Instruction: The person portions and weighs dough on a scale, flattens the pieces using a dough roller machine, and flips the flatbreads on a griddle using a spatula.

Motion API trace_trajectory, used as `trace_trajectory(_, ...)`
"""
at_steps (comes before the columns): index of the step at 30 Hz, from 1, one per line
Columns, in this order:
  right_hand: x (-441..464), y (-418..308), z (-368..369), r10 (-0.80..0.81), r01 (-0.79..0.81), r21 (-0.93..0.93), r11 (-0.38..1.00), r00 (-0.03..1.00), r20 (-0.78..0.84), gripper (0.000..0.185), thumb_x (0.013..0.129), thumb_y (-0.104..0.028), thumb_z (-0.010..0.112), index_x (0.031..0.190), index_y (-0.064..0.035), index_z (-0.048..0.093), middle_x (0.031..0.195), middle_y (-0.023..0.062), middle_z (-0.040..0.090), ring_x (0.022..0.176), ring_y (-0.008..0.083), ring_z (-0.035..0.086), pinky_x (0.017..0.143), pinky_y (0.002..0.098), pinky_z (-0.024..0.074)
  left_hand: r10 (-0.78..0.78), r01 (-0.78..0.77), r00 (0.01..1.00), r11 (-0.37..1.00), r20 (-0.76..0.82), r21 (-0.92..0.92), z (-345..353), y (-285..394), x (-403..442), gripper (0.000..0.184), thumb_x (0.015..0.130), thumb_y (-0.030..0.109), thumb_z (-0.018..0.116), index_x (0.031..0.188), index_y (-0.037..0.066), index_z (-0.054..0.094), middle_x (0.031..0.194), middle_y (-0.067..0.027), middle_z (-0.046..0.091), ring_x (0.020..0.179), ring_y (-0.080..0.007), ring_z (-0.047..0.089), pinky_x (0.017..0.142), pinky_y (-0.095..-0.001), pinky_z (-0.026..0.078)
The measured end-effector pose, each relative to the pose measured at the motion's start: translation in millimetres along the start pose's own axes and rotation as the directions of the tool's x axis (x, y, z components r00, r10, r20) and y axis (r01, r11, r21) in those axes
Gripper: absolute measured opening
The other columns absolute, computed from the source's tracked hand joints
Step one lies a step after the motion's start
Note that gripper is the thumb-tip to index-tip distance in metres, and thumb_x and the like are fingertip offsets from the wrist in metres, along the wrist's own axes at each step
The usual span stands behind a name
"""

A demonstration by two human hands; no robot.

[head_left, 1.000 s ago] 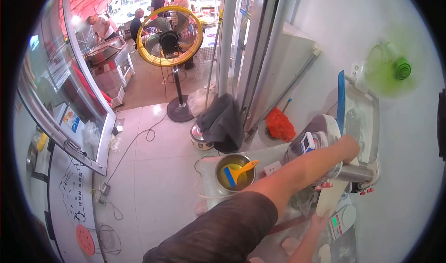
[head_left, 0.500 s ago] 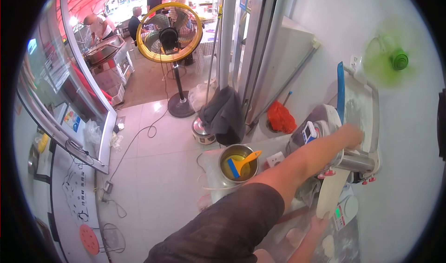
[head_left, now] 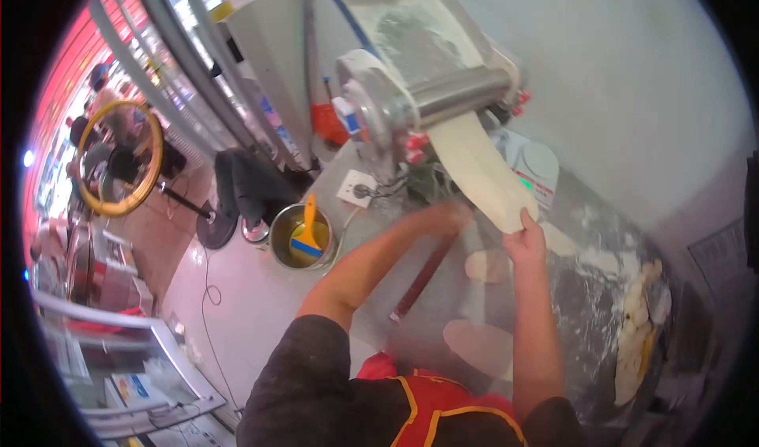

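A long flat sheet of dough [head_left: 478, 166] hangs from the steel roller machine [head_left: 462, 97] and slopes down toward me. My right hand [head_left: 526, 239] pinches the lower end of the sheet between thumb and fingers. To the left of the sheet is my left hand [head_left: 451, 219], blurred by motion, so its fingers cannot be made out. Below it a dark red rod [head_left: 423, 281] lies on the work surface. Flat dough pieces [head_left: 479, 348] rest nearby, with a smaller one [head_left: 486, 266] close to my right forearm.
A metal pot [head_left: 278, 237] holds yellow liquid and an orange-handled brush [head_left: 308, 230]. A white socket block [head_left: 354, 189] and a scale [head_left: 538, 165] flank the machine. Filled dough [head_left: 632, 336] lies at the right. A yellow fan [head_left: 118, 158] and people are at the left.
The view has swung right and down. My left hand has come from the top of the machine to beside the dough sheet. More of the sheet now hangs out below the roller.
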State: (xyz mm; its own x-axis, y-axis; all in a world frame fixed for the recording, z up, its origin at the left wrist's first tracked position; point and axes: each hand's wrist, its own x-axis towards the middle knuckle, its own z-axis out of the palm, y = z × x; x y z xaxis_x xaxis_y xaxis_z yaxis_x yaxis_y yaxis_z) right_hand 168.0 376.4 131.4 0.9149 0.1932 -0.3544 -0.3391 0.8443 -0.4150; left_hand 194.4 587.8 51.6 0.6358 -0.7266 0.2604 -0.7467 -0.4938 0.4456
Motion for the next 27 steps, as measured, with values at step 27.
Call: trace_trajectory(27, -161, -170, -283, -0.217, -0.099, -0.645, 0.757, 0.895, -0.391, 0.032, 0.088, -0.015, 0.056, 0.117, -0.0005, 0.055, 0.107, 0.0094, 0.062, 0.094, 0.0169, 0.062, 0.08, 0.0341, 0.0516, -0.721, 0.255, 0.654, -0.074, 0.229, -0.964, 194, 165, 31, 0.04, 0.096, 0.011, 0.043, 0.134, 0.0, 0.038, 0.134, -0.0161, 0.045, 0.124, -0.0293, 0.043, 0.106, -0.0426, 0.035)
